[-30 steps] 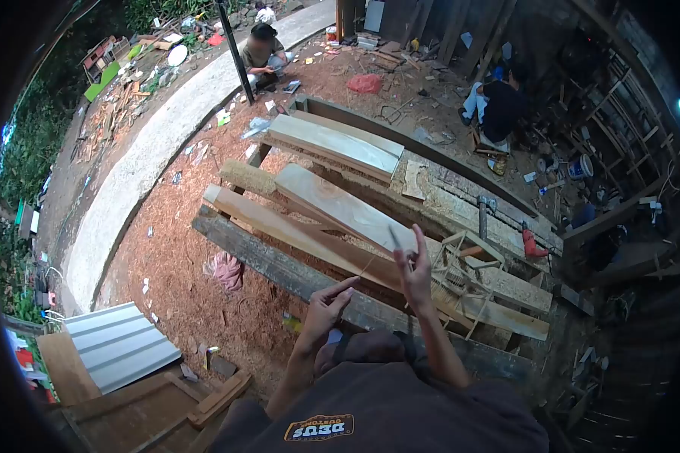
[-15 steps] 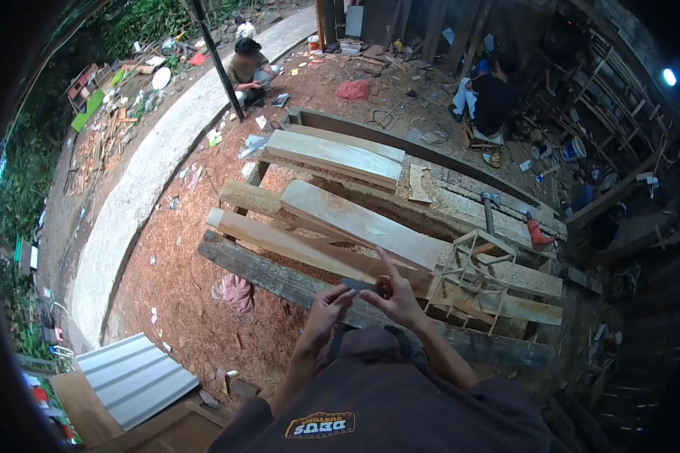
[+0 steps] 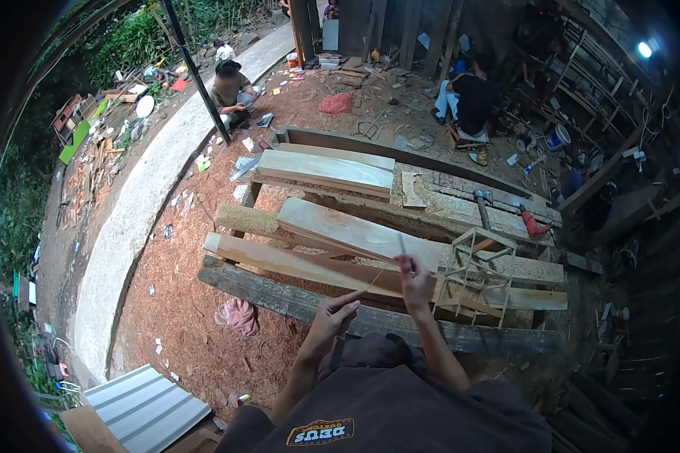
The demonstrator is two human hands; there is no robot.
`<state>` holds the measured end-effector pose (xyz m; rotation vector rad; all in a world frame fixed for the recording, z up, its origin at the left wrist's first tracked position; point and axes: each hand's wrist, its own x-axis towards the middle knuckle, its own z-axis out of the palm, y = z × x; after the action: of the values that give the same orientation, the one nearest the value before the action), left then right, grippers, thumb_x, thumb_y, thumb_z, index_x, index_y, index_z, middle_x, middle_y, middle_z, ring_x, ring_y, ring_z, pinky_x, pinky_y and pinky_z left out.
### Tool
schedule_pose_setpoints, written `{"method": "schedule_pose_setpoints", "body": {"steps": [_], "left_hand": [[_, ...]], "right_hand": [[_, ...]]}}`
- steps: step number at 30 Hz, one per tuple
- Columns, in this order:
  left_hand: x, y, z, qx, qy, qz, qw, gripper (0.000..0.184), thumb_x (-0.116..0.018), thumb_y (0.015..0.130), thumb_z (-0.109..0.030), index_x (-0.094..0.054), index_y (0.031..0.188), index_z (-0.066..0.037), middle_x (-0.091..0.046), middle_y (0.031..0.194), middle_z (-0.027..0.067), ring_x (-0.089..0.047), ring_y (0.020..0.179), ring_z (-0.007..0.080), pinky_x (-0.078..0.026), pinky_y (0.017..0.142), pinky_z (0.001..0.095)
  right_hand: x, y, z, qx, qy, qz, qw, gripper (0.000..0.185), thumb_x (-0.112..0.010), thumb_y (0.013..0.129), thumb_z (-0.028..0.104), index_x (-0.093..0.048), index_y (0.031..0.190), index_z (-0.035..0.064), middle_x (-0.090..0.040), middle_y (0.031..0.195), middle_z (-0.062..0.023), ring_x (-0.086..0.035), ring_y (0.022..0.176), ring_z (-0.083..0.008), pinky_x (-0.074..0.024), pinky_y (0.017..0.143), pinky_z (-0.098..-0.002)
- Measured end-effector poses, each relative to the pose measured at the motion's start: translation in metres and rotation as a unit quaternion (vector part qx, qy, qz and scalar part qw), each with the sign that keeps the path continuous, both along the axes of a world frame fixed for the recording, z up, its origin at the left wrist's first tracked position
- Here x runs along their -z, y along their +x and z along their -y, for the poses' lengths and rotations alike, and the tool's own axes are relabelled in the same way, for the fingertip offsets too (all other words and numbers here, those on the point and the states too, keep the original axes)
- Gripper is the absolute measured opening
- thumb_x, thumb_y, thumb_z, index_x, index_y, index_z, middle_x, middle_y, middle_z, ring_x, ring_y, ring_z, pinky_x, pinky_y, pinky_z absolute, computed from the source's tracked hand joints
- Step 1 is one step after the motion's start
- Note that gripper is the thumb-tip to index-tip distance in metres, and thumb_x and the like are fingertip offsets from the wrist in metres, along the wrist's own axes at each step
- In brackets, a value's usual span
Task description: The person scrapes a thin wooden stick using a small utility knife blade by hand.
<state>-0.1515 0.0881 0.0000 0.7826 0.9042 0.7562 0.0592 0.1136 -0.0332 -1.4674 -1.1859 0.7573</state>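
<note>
My left hand (image 3: 334,318) is above the near edge of the workbench, fingers closed together with the index finger stretched forward. A thin pale sliver (image 3: 375,280), like a fine stick, juts from its fingertips. My right hand (image 3: 417,285) is raised a little farther out, in a pinch. From its fingertips a narrow grey strip (image 3: 402,244) stands upright, blurred, so its kind is unclear. Below the hands lie a long plank (image 3: 279,258) and a wide smooth board (image 3: 347,226). A small frame of thin wooden sticks (image 3: 476,272) sits right of my right hand.
A hammer (image 3: 483,211) and a red power tool (image 3: 534,223) lie on the bench's far right. More boards (image 3: 325,167) rest at the back. One person (image 3: 230,94) crouches far left, another (image 3: 472,102) sits far right. A pink cloth (image 3: 238,315) lies on the shavings-covered ground.
My hands have moved apart; before, they were together around a dark flat piece. My right hand has risen, its index finger no longer pointing out. The view has shifted slightly.
</note>
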Motion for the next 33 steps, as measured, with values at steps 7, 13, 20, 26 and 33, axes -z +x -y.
{"method": "schedule_pose_setpoints", "body": {"steps": [7,13,20,26,33], "left_hand": [[0.003,0.000,0.004,-0.043,-0.026,0.017,0.999,0.038,-0.058,0.097,-0.014,-0.057,0.134,-0.005,-0.043,0.068,-0.0084,-0.031,0.053,-0.0002,-0.023,0.046,0.0172],[0.012,-0.007,0.002,-0.070,-0.006,0.018,0.997,0.039,-0.059,0.097,-0.016,-0.056,0.135,-0.007,-0.041,0.068,-0.0092,-0.031,0.053,-0.0004,-0.022,0.046,0.0174],[0.013,-0.002,-0.001,-0.066,0.035,0.016,0.997,0.036,-0.058,0.096,-0.010,-0.058,0.132,-0.005,-0.045,0.068,-0.0096,-0.032,0.053,-0.0018,-0.023,0.046,0.0163],[0.019,-0.004,0.003,-0.066,0.039,0.024,0.997,0.035,-0.059,0.096,-0.011,-0.059,0.130,-0.004,-0.045,0.069,-0.0104,-0.031,0.054,-0.0016,-0.023,0.046,0.0170],[0.026,-0.009,0.017,-0.095,0.017,-0.015,0.995,0.033,-0.060,0.096,-0.012,-0.061,0.128,-0.003,-0.047,0.069,-0.0091,-0.036,0.057,-0.0007,-0.026,0.048,0.0169]], "right_hand": [[-0.007,-0.019,0.013,-0.194,-0.006,0.069,0.978,0.031,-0.063,0.095,0.032,-0.066,0.095,0.0010,-0.062,0.069,-0.0040,-0.054,0.064,-0.0086,-0.0434,0.058,-0.0276],[-0.018,-0.014,0.000,-0.075,-0.023,0.033,0.996,0.031,-0.063,0.095,0.031,-0.066,0.096,0.0004,-0.061,0.068,-0.0024,-0.052,0.062,-0.0066,-0.0422,0.056,-0.0251],[-0.010,-0.037,0.024,-0.222,-0.036,0.030,0.974,0.031,-0.072,0.088,0.031,-0.067,0.093,0.0012,-0.063,0.068,-0.0088,-0.059,0.059,-0.0146,-0.0460,0.056,-0.0295],[-0.004,-0.027,0.012,-0.146,-0.003,0.064,0.987,0.032,-0.070,0.089,0.033,-0.068,0.093,0.0015,-0.065,0.069,-0.0082,-0.060,0.059,-0.0135,-0.0461,0.056,-0.0291],[-0.005,-0.032,0.027,-0.209,-0.015,0.046,0.977,0.033,-0.072,0.088,0.034,-0.067,0.091,0.0014,-0.063,0.067,-0.0093,-0.056,0.056,-0.0135,-0.0453,0.055,-0.0304]]}}
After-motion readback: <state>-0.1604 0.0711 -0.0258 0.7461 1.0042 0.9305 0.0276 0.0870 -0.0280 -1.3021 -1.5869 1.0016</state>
